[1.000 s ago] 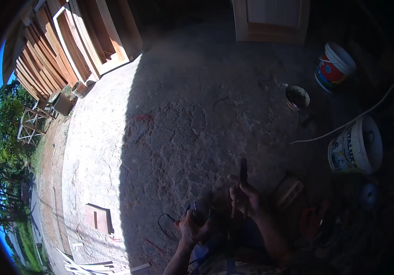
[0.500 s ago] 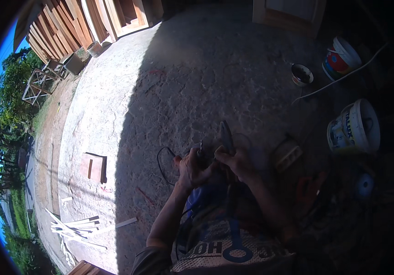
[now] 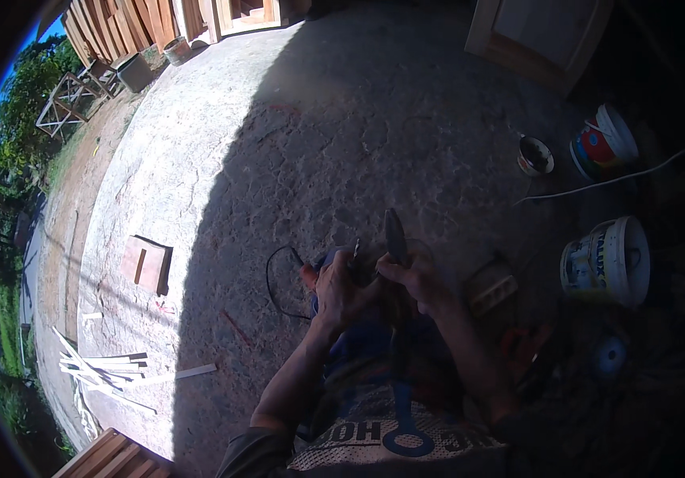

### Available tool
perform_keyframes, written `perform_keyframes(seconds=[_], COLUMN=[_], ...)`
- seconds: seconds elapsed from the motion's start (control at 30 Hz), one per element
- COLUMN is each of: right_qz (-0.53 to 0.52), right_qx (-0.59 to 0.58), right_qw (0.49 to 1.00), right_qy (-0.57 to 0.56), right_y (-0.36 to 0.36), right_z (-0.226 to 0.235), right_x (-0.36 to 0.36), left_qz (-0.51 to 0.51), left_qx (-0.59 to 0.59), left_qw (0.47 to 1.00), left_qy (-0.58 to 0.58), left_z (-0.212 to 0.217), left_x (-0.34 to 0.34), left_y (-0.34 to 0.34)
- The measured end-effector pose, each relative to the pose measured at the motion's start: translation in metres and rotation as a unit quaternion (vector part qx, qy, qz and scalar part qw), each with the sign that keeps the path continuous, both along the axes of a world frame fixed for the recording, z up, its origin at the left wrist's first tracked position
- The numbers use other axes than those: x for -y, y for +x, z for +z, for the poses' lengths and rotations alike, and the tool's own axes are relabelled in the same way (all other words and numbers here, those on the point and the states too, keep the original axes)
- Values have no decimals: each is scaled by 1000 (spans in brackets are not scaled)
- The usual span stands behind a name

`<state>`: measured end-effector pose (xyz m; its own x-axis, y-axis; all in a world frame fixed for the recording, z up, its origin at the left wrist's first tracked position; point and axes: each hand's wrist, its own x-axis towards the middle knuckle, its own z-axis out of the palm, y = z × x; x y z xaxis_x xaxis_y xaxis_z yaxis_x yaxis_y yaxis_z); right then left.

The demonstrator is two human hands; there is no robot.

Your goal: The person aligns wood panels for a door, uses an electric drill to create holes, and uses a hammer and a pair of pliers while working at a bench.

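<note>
Both hands work close together in shade in front of my body. My left hand [image 3: 337,291] is closed around a thin metal piece [image 3: 357,247], which sticks up past the fingers and looks like a drill bit. Upright in the closed fingers of my right hand [image 3: 416,280] is a dark, long tool with a tapered tip [image 3: 394,231]; its kind is too dim to make out. Beside my left hand shows an orange part [image 3: 308,276], with a dark cord [image 3: 270,287] looping near it. What lies between the palms is hidden.
On the right stand a white bucket [image 3: 607,263], a red-and-white bucket [image 3: 597,147] and a small pot [image 3: 535,156]. Left, in sunlight, lie a slotted board [image 3: 145,267] and several white strips [image 3: 107,373]. A wooden frame [image 3: 529,48] stands at the far right.
The view has shifted, so the buckets appear lower and the sunlit pieces farther left. Both hands keep their holds, with the metal piece and the dark tool still side by side.
</note>
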<state>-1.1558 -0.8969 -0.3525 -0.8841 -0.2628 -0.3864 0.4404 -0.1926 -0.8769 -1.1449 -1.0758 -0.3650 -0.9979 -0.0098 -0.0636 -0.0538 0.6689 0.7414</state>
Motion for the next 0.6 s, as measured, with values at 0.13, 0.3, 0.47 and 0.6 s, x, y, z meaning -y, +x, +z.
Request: perform_keyframes(seconds=[0.13, 0.3, 0.47, 0.6], right_qz=[36, 38, 48, 147], right_qx=[-151, -480, -544, -457], right_qw=[952, 724, 670, 648], right_qy=[265, 494, 503, 591], right_y=[4, 24, 32, 19], right_z=[13, 28, 23, 11], right_x=[-7, -25, -35, -27], left_qz=[35, 30, 30, 8], left_qx=[-5, -29, -38, -22], left_qw=[999, 999, 999, 1000], left_qy=[31, 12, 20, 7], left_z=[1, -6, -17, -3], left_x=[7, 13, 10, 9], left_y=[-9, -9, -12, -3])
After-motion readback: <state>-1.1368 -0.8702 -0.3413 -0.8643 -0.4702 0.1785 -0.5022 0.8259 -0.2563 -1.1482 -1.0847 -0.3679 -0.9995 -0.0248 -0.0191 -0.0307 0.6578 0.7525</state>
